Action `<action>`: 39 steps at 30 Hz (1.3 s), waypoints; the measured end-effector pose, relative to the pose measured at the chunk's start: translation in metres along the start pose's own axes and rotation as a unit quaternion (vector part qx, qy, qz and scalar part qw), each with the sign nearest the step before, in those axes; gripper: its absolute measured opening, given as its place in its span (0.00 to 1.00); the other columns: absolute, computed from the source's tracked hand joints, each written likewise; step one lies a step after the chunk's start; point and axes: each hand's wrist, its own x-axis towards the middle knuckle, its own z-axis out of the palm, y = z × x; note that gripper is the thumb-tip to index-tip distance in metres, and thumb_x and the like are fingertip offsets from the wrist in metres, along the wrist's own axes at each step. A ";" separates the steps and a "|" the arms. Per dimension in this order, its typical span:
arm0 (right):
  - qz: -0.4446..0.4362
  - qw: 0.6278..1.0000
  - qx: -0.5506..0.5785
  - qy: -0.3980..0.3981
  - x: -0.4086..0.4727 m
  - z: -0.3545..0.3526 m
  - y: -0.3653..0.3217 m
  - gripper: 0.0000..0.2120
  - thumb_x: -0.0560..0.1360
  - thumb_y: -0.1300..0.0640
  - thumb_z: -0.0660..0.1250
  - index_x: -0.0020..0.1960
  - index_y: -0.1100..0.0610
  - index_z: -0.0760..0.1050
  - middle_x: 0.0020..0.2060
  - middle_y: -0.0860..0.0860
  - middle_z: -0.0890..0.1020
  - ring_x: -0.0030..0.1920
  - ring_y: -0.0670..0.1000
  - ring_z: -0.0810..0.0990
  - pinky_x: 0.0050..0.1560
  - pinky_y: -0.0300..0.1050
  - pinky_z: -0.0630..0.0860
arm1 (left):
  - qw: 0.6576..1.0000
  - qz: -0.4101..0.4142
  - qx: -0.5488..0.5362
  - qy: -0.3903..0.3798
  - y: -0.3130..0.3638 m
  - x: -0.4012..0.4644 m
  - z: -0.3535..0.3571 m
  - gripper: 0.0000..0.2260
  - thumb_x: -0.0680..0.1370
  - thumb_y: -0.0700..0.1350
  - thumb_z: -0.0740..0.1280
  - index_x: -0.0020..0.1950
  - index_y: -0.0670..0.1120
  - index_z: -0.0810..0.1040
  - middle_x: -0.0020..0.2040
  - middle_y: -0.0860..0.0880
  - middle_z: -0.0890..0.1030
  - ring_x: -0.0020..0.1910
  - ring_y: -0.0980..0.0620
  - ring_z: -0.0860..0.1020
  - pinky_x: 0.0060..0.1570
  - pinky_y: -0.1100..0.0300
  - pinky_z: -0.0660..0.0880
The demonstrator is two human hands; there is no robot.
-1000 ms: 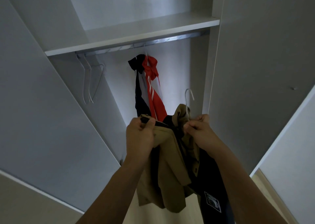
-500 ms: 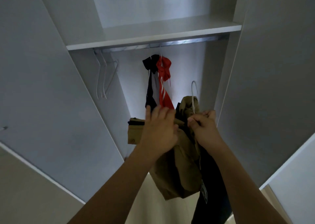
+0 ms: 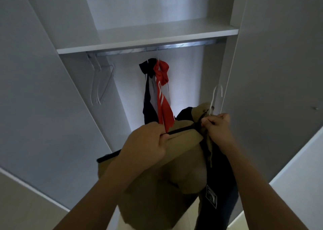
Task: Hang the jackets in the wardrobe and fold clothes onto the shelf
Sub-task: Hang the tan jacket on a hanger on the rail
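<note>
Both hands (image 3: 145, 142) (image 3: 217, 126) grip the tan jacket (image 3: 183, 159) between them.

- Nothing here can actually be read.
- One label shows: a small dark patch with a pale border (image 3: 211, 195), sitting on the dark garment (image 3: 220, 180) that hangs just right of the tan jacket (image 3: 167, 173). Its print is too blurred to make out.
- The red garment (image 3: 163, 97), above and behind the tan jacket, carries white stripes only, no lettering.
</note>
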 end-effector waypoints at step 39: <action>-0.048 0.996 0.007 -0.076 0.017 0.004 -0.050 0.15 0.80 0.54 0.63 0.36 0.53 0.76 0.50 0.54 0.70 0.49 0.47 0.72 0.47 0.29 0.68 | 0.940 -0.085 -0.204 -0.258 -0.009 0.028 -0.001 0.15 0.79 0.58 0.63 0.40 0.48 0.77 0.40 0.49 0.77 0.41 0.51 0.78 0.43 0.60 0.72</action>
